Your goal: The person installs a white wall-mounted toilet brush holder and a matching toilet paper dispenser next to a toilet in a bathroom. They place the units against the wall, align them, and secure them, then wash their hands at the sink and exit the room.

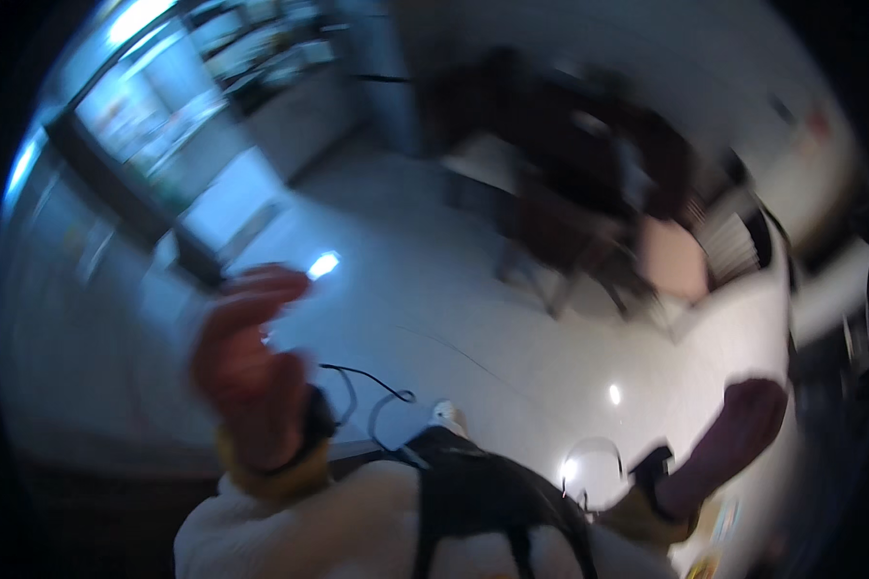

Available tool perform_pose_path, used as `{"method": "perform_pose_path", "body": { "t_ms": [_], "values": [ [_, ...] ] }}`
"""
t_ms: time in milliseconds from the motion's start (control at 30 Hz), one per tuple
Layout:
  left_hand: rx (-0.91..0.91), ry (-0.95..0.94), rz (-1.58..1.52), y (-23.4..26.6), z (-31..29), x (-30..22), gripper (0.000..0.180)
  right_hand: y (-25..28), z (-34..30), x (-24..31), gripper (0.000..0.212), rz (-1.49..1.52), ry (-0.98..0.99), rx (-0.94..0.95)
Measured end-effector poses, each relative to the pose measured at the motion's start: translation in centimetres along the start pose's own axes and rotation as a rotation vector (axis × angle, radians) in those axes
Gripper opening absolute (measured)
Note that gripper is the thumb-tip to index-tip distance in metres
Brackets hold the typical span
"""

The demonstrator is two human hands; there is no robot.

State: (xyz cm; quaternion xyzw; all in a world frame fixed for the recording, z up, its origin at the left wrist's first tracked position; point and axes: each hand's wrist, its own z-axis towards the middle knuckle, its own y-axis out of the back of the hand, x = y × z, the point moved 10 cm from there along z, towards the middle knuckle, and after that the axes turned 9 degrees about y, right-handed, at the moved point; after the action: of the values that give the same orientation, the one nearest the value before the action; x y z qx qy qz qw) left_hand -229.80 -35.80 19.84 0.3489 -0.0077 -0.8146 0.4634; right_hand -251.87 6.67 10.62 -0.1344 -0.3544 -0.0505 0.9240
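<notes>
My left hand (251, 352) is raised in front of the pale floor. Its fingers curve over and the thumb stands apart from them, with a gap between and nothing visible in it. Off to the right, my right hand (755, 413) is stretched out and smeared by motion; its fingers cannot be made out. A black wrist strap (317, 425) circles my left wrist, and a dark device (651, 468) sits on the right one. Thin black cables (367, 374) loop near the left wrist. Both sleeves are pale with yellow cuffs.
A dark table (560, 135) with chairs (560, 232) stands ahead, blurred. To its right is a pinkish seat (671, 261). A brightly lit doorway (154, 106) opens at the far left, beside shelves (261, 53) holding several things. My white shoe (447, 417) shows below on the glossy floor (425, 309).
</notes>
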Motion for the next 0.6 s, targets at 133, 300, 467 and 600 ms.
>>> {"method": "perform_pose_path", "body": {
  "t_ms": [133,300,467,600],
  "values": [
    [-0.03,0.386,-0.107,3.7,-2.9,14.1,0.019,-6.7,-5.6,-14.5,0.018,0.088,-0.546,0.11],
    [-0.229,0.793,-0.134,12.6,-2.4,30.2,0.013,-22.2,-9.7,-24.7,0.015,0.064,-0.783,0.208],
    [-0.425,0.853,-0.122,20.2,-0.1,40.9,0.011,-45.0,-9.3,-28.4,0.012,0.163,-0.673,0.359],
    [-0.474,0.969,-0.083,22.8,0.5,49.9,0.01,-63.3,-12.2,-29.7,0.012,0.308,-0.602,0.668]
  ]
}}
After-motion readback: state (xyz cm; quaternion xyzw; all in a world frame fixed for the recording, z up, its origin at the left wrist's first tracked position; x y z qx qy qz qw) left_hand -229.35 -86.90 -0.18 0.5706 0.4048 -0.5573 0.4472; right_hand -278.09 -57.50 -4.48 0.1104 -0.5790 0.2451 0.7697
